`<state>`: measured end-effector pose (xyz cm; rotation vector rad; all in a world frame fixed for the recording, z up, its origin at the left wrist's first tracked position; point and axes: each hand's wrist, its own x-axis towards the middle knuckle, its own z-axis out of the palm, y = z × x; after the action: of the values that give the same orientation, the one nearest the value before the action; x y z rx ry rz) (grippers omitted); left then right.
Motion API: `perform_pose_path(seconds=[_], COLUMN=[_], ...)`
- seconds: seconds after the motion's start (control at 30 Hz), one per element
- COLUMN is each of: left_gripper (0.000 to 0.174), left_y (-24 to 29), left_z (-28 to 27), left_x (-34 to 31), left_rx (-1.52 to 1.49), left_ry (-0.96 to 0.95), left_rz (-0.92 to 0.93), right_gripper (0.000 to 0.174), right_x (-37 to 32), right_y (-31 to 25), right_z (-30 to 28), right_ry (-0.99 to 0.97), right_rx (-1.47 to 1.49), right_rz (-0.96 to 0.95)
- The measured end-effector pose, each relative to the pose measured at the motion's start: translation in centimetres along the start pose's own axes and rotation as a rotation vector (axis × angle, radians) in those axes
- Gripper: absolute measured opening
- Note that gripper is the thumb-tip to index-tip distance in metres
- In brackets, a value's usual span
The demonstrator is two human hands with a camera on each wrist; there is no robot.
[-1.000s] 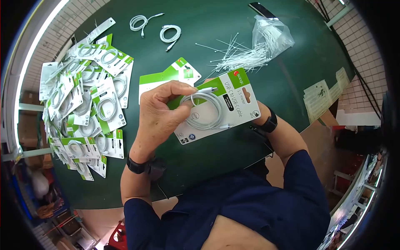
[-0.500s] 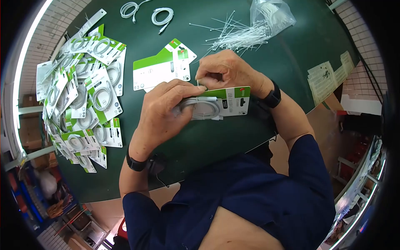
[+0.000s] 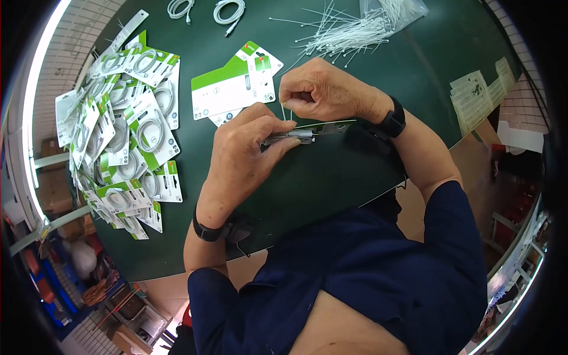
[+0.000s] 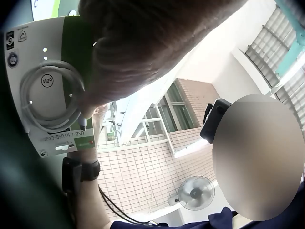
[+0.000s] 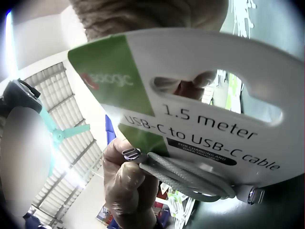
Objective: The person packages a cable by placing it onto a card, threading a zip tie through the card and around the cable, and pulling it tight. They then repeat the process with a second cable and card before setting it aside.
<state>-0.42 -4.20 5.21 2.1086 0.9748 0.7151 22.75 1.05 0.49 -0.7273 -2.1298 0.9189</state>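
Note:
My left hand (image 3: 239, 145) pinches a white-and-green cable card (image 5: 190, 95) between thumb and fingers, near its edge. A coiled light-grey USB-C cable (image 4: 27, 95) lies against the card's printed face, its metal plugs showing in the right wrist view. In the head view the card is seen nearly edge-on. My right hand (image 3: 331, 92) is just beyond it, curled fingers pinching a thin white cable tie (image 3: 284, 112) that runs down to the left fingertips behind the card.
A heap of carded cables (image 3: 127, 142) covers the table's left side. Blank cards (image 3: 222, 89) lie beyond my hands, with loose coiled cables (image 3: 229, 12) farther back. White cable ties (image 3: 349, 35) spill from a clear bag (image 3: 408, 15). Printed sheets (image 3: 473, 97) are at the right edge.
The card has turned from face-up to nearly edge-on. My right hand has come from behind the card to its far side and pulls on the cable tie there.

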Motion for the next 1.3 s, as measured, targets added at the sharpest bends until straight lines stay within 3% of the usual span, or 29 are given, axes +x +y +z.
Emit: perform_pose_path(seconds=[0.2,0.43,0.57,0.67,0.8,0.87,1.0,1.1,1.13,1.2,1.23,1.3], left_gripper=[0.029,0.027,0.023,0.018,0.014,0.015,0.019,0.024,0.024,0.024,0.024,0.018], left_y=[-0.2,-0.3,0.7,1.9,1.6,1.6,0.7,0.4,0.6,0.6,0.0,-2.2], left_z=[0.1,1.2,1.1,-0.4,-1.3,-0.9,0.3,0.3,-0.1,-1.3,-1.8,-2.6], left_x=[0.8,0.4,0.6,1.1,1.8,1.4,0.5,0.5,0.6,0.9,1.2,2.0], left_rx=[0.115,0.287,0.216,0.114,0.11,0.112,0.168,0.238,0.256,0.293,0.303,-0.273], left_ry=[-0.017,0.052,0.058,-0.061,-0.183,-0.158,-0.083,0.006,0.073,0.214,0.233,0.425], left_rz=[0.071,0.238,0.131,-0.077,-0.096,-0.059,0.046,0.115,0.072,-0.023,-0.032,-0.197], right_gripper=[0.007,0.007,0.005,0.004,0.003,0.002,0.003,0.006,0.006,0.012,0.012,0.017], right_x=[0.1,0.0,0.0,0.0,0.2,0.2,0.2,0.3,0.3,0.2,0.1,0.3], right_y=[1.3,2.1,2.2,1.8,1.3,1.0,2.0,3.2,3.1,2.8,2.8,2.7], right_z=[0.3,0.7,0.4,0.3,0.1,0.1,0.9,0.3,-0.3,-2.1,-2.9,-3.9], right_ry=[0.041,-0.028,-0.111,-0.154,-0.219,-0.241,-0.15,0.131,0.122,0.413,0.396,0.641], right_rx=[-0.105,-0.209,-0.068,-0.014,-0.004,-0.03,0.02,-0.039,-0.041,0.179,0.184,0.545], right_rz=[-0.114,-0.054,-0.023,0.022,0.07,0.081,0.019,0.021,0.007,0.277,0.261,0.415])
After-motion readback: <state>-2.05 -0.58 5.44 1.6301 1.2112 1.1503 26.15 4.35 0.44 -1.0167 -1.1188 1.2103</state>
